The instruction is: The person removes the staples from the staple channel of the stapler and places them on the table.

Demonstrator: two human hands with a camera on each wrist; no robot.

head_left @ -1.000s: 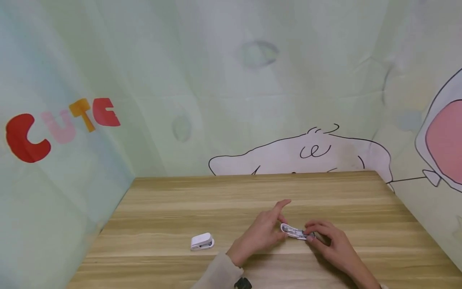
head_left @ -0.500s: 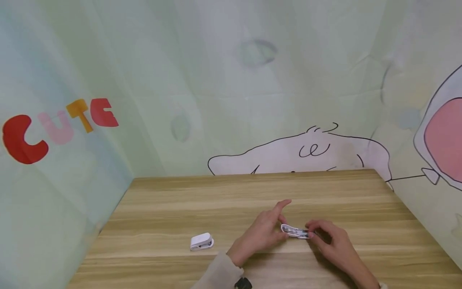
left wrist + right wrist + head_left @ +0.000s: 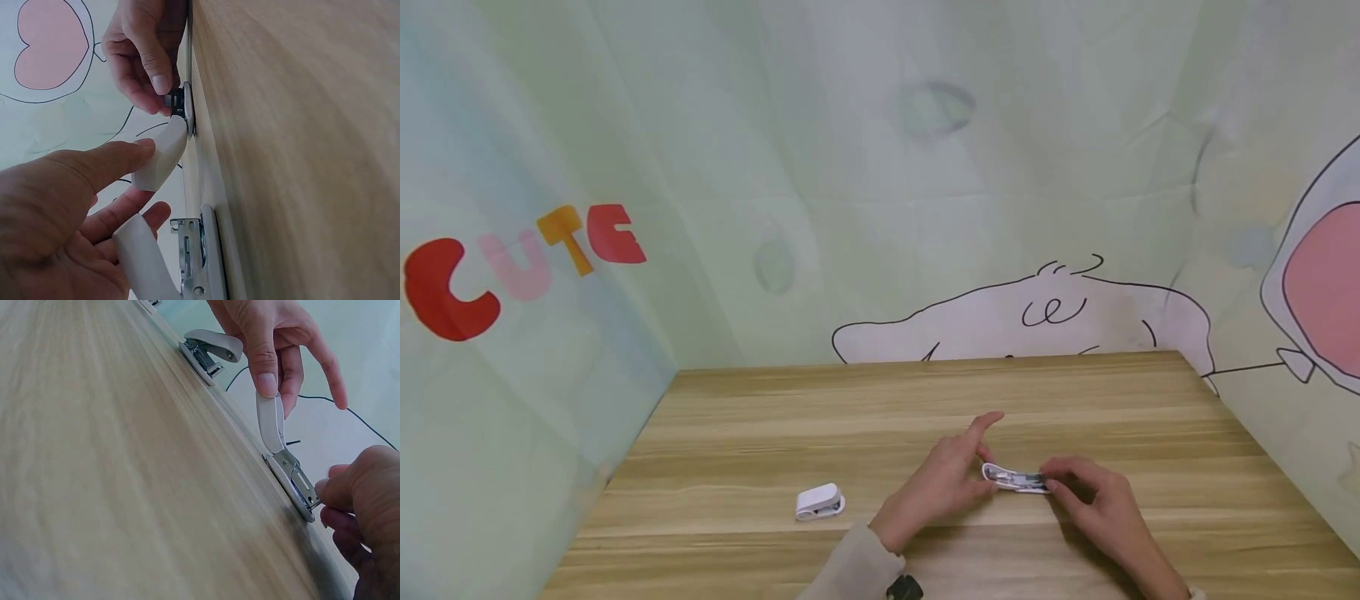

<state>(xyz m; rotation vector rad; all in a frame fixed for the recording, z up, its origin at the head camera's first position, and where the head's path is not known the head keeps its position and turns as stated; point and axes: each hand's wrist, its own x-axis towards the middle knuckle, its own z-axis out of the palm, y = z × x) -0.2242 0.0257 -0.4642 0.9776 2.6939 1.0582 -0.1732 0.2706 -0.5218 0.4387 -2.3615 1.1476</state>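
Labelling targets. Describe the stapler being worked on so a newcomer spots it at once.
On the light wooden table, look right of centre, between the two hands. The small white stapler lies there with its top swung open and its metal staple channel bare. The other small white stapler sits closed and untouched further left.

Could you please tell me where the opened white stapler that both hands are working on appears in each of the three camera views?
Head: the opened stapler lies low and right of centre on the table, between the left hand and right hand.
Left wrist: upper centre, the right hand's fingers on it.
Right wrist: right of centre, its lid lifted.
Shared landmark: the second, closed stapler.
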